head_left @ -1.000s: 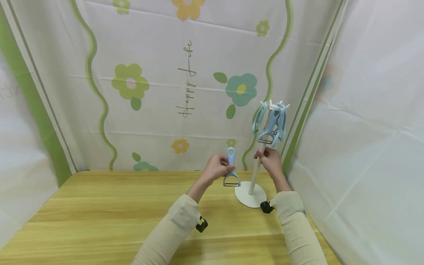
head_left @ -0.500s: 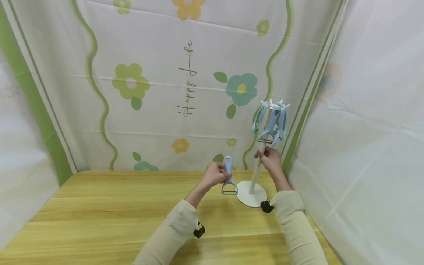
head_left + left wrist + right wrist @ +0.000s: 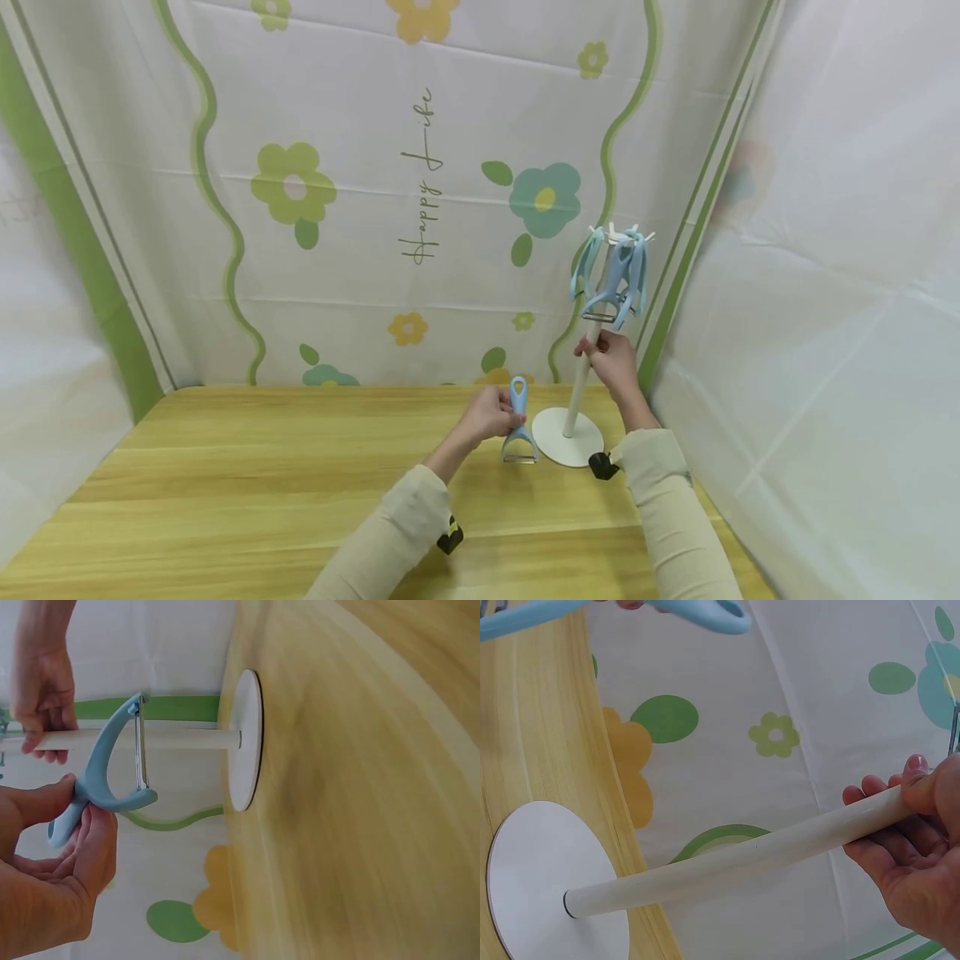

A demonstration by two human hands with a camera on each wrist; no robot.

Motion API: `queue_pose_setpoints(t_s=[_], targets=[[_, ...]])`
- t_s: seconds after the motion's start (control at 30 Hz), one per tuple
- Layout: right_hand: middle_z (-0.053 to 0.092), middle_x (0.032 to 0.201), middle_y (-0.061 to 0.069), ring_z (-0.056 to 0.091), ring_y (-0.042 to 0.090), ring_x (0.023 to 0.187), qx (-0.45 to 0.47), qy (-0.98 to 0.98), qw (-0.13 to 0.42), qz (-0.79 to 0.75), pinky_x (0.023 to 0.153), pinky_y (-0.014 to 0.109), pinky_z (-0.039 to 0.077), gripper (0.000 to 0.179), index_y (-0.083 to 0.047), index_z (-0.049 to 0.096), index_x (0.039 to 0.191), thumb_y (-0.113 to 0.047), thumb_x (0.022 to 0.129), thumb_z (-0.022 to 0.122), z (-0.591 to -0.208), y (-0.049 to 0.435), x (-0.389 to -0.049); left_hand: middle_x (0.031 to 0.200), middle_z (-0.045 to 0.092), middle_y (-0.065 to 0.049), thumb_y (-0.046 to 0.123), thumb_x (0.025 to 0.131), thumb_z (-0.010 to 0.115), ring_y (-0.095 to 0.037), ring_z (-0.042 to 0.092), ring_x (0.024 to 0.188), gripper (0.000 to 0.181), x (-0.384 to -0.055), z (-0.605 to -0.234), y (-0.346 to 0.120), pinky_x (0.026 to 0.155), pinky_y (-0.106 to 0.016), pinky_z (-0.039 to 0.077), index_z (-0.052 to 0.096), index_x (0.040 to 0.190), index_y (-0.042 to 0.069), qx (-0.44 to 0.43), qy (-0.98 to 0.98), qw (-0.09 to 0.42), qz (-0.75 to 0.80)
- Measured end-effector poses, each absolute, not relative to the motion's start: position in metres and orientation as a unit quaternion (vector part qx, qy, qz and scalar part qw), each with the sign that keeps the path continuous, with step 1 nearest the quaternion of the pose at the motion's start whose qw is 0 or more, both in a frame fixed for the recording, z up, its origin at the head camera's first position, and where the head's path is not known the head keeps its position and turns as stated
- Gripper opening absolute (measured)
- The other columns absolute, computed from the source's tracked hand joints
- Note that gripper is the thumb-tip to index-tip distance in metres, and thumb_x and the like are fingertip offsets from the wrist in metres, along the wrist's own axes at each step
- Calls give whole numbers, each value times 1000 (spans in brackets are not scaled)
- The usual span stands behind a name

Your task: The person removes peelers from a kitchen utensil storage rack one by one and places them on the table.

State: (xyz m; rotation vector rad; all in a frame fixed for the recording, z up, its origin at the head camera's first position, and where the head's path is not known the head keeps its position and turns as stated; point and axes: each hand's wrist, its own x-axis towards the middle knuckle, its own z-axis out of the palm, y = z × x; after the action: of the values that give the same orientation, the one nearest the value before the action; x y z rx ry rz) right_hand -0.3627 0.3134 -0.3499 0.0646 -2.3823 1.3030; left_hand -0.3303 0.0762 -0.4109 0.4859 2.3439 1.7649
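Nearest the viewer, two pale rolled sleeves (left sleeve (image 3: pixel 390 533), right sleeve (image 3: pixel 667 500)) reach forward over the desk (image 3: pixel 262 483), a black device (image 3: pixel 450 536) showing beneath the left cuff and a second black unit (image 3: pixel 602 466) beside the right one.

Beyond them, the left hand (image 3: pixel 487 414) holds a light-blue peeler (image 3: pixel 519 403), its fingers closed in a pinch about the handle, with the thumb on one side (seen clearly in the left wrist view). The peeler is held in the air above the desk, near the stand's base, roughly upright, with its looped handle end uppermost and its metal blade at the bottom.

Just to the right stands a white rack: a round base (image 3: pixel 551 446) on the desk and a slender pole (image 3: pixel 580 387). The right hand (image 3: pixel 617 365) grips this pole, its thumb and fingers curled around it below the hooks (image 3: pixel 611 233). From these hang further peelers, among them a blue one (image 3: pixel 617 268) in front and a paler, greenish one (image 3: pixel 587 260) to its left (the others overlap).

Farthest back hangs a white cloth (image 3: pixel 360 125) printed with flowers, wavy green bands and the lettering "Happy Life" (image 3: pixel 423 179) (set sideways).
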Motion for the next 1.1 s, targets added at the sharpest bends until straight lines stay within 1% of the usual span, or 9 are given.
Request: queue_pose_setpoints(t_s=[0.13, 0.4, 0.53, 0.63, 0.7, 0.77, 0.87, 0.97, 1.1], targets=[[73, 99, 23, 67, 33, 101, 21, -858, 212, 468, 73, 27, 52, 25, 2, 70, 101, -19, 102, 58, -351, 314, -364, 79, 73, -16, -2, 85, 73, -21, 74, 71, 14, -329, -420, 78, 65, -28, 62, 64, 94, -8, 160, 793, 92, 581], [73, 100, 23, 66, 33, 102, 22, -860, 208, 465, 73, 26, 51, 28, 2, 70, 101, -22, 102, 57, -351, 314, -365, 72, 71, -12, -1, 84, 75, -16, 70, 64, 10, -329, -439, 82, 61, -25, 60, 67, 86, -7, 142, 819, 99, 546], [73, 99, 23, 66, 33, 100, 24, -859, 211, 466, 73, 26, 50, 28, 3, 70, 100, -22, 103, 57, -350, 314, -365, 69, 70, -11, 0, 83, 76, -16, 69, 62, 10, -330, -446, 84, 63, -28, 61, 69, 83, -6, 137, 830, 99, 531], [73, 99, 24, 66, 33, 99, 25, -858, 211, 468, 73, 26, 50, 27, 3, 70, 100, -21, 102, 57, -350, 315, -365, 68, 70, -13, 0, 83, 76, -20, 70, 61, 10, -329, -450, 85, 66, -35, 62, 68, 79, -6, 140, 838, 96, 518], [73, 98, 24, 66, 33, 99, 26, -857, 211, 470, 73, 26, 50, 26, 3, 70, 99, -19, 102, 57, -349, 314, -365, 67, 70, -15, 0, 84, 76, -27, 71, 62, 12, -328, -452, 86, 66, -40, 63, 68, 76, -5, 147, 845, 92, 505], [73, 98, 24, 66, 34, 99, 26, -856, 212, 470, 73, 26, 50, 25, 3, 70, 99, -19, 102, 58, -348, 314, -365, 66, 69, -16, -1, 84, 75, -32, 72, 65, 15, -327, -455, 87, 65, -41, 62, 67, 73, -4, 152, 852, 90, 494], [73, 97, 23, 66, 34, 97, 25, -857, 214, 469, 71, 25, 49, 24, 3, 70, 100, -18, 101, 58, -348, 314, -365, 65, 70, -17, 0, 84, 75, -34, 71, 64, 18, -326, -461, 88, 56, -34, 60, 67, 68, -4, 157, 861, 86, 476], [73, 98, 23, 66, 34, 97, 24, -857, 215, 468, 71, 25, 50, 25, 3, 70, 100, -19, 102, 58, -348, 314, -365, 64, 69, -18, 0, 83, 76, -26, 67, 55, 22, -327, -467, 90, 47, -22, 52, 66, 64, -3, 153, 870, 85, 461], [73, 98, 24, 66, 38, 103, 25, -854, 212, 474, 73, 26, 50, 26, 3, 70, 99, -19, 102, 58, -349, 314, -364, 58, 64, -12, -1, 84, 76, -15, 58, 49, 22, -326, -472, 91, 45, -18, 48, 65, 64, -4, 149, 874, 89, 454]])
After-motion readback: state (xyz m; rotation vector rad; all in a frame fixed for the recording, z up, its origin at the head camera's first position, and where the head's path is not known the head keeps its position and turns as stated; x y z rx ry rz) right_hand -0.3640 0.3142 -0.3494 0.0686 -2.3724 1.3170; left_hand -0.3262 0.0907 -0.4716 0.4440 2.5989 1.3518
